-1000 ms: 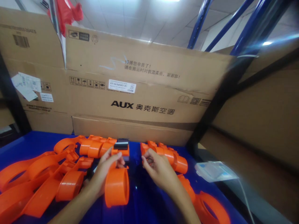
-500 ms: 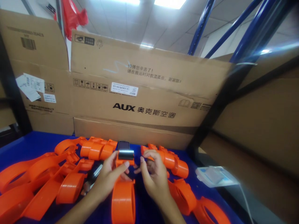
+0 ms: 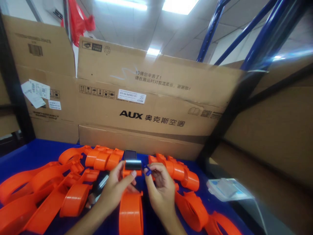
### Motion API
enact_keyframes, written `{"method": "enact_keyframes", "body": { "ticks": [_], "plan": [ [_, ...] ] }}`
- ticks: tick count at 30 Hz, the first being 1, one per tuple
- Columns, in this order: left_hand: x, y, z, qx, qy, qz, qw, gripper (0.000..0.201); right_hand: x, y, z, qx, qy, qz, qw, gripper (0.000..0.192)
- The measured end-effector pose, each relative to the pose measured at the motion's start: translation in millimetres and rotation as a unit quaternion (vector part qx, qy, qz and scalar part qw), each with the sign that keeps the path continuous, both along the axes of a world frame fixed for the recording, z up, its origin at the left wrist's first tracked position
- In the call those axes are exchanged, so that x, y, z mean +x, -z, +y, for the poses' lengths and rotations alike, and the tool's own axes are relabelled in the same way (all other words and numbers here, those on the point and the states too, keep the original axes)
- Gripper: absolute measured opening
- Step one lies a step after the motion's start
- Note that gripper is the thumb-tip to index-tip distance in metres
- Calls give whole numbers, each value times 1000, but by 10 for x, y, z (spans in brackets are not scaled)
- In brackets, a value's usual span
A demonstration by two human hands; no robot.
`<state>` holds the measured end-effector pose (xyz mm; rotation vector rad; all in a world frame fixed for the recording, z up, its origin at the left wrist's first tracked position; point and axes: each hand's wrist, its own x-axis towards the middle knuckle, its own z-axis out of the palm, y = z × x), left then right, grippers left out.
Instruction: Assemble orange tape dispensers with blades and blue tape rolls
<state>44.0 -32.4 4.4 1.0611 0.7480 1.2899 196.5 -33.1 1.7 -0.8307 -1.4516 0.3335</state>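
Note:
My left hand (image 3: pixel 117 186) grips an orange plastic tape dispenser (image 3: pixel 131 204) by its upper end, where a dark toothed blade plate (image 3: pixel 133 165) sits. The dispenser's round drum points toward me. My right hand (image 3: pixel 158 188) is right beside it and pinches a small blue piece (image 3: pixel 147 170) between thumb and forefinger, close to the blade plate. Both hands hover over a blue table (image 3: pixel 34 153).
Several more orange dispensers (image 3: pixel 49 189) lie to the left, behind (image 3: pixel 102 159) and to the right (image 3: pixel 186 182). A dark phone (image 3: pixel 130 154) lies behind the hands. A clear plastic packet (image 3: pixel 227 188) rests at right. Cardboard boxes (image 3: pixel 151 107) wall the back.
The held dispenser moved slightly right and toward me. My right hand closed in on its blade end, and a small blue piece now shows in its fingertips. The camera tilted up a little.

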Motion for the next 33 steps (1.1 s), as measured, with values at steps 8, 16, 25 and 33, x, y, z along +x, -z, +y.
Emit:
{"method": "enact_keyframes", "body": {
  "ticks": [8,16,25,33],
  "plan": [
    [1,3,11,15,-20,1,1000,42,24,-58,-49,29,33,-88,995,11],
    [-13,36,39,10,7,5,1000,41,13,-136,-97,24,23,-154,987,17],
    [-21,60,39,5,19,-6,1000,35,126,-148,-92,34,1,-248,968,11],
    [-9,73,39,7,14,-17,1000,35,162,-137,-77,42,8,-292,955,7]
  ]
}}
